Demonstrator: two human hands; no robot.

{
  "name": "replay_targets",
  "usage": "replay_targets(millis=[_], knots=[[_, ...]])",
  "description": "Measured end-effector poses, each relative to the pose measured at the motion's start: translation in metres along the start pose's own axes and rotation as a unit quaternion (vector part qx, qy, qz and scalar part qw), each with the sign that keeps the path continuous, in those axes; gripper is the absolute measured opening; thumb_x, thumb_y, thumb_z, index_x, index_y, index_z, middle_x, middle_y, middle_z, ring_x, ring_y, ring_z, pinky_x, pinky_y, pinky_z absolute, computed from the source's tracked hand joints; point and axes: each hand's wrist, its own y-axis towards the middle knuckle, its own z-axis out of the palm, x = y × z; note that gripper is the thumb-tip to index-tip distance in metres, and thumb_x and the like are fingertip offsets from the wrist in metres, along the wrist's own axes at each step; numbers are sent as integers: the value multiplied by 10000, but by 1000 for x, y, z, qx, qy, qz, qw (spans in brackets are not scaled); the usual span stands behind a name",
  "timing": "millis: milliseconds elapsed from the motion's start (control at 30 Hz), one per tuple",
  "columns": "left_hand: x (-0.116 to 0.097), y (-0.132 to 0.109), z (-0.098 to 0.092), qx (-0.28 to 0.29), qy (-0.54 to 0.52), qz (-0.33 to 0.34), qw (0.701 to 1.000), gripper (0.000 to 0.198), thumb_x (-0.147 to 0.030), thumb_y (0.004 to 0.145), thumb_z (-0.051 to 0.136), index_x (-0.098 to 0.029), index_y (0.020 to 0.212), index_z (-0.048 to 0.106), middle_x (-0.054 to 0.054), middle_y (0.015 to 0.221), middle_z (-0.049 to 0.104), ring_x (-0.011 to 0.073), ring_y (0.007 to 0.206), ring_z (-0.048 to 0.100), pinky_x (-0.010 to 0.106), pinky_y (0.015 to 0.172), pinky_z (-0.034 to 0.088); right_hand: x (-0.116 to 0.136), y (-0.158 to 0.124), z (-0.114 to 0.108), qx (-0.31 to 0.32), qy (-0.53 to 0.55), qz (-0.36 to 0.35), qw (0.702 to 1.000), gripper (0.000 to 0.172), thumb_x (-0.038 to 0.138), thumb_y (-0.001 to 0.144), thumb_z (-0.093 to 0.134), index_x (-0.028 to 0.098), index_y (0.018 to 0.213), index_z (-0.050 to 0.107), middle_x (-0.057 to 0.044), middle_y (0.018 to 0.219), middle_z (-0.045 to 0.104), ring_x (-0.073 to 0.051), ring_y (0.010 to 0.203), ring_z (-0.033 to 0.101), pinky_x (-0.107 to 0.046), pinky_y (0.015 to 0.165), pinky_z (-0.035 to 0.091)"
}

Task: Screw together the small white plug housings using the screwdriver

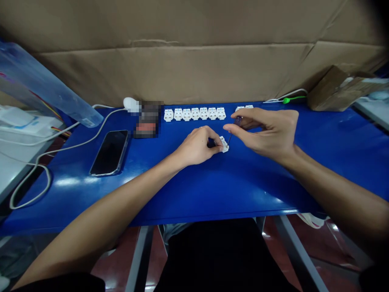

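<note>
My left hand [199, 145] is closed on a small white plastic part [224, 144], holding it down on the blue table [212, 186]. Close to its right, my right hand [267, 132] pinches a small screwdriver [234, 126] with a dark handle. The thin shaft slants down and its tip meets the white part. Behind my hands, a row of several matching white parts [195, 114] lies along the table's far side. More of them [244, 108] peek out behind my right hand.
A dark phone [110, 152] lies face up at the left, with a white charger cable [39, 162] looping beside it. Brown cardboard [194, 61] walls off the back. A cardboard box [337, 89] and a green-tipped cable [291, 98] sit at the far right.
</note>
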Motion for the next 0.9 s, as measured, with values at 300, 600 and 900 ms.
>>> replay_targets(millis=[300,600,900], knots=[[3,-1,-6,2,15,32,999,123,-168,991,776,-245,980,872,51,1103,858,235,1027,773,412,928,587,-6,-3,3,27,55,-8,998,334,267,963,925,305,1288,863,15,921,895,-199,723,870,-326,722,768],[17,0,-20,1,-10,58,998,208,-176,1026,750,-214,1224,804,116,1461,721,143,883,759,328,824,627,-31,-1,-3,10,172,116,978,243,413,1080,813,362,1318,820,9,1000,894,-228,871,904,-367,750,791],[18,0,-9,-15,17,40,999,108,-282,1016,813,-258,1067,905,98,1371,781,196,953,755,397,917,634,-26,-2,-3,24,147,118,982,222,421,1063,826,334,1266,840,5,955,879,-220,861,890,-373,793,780]])
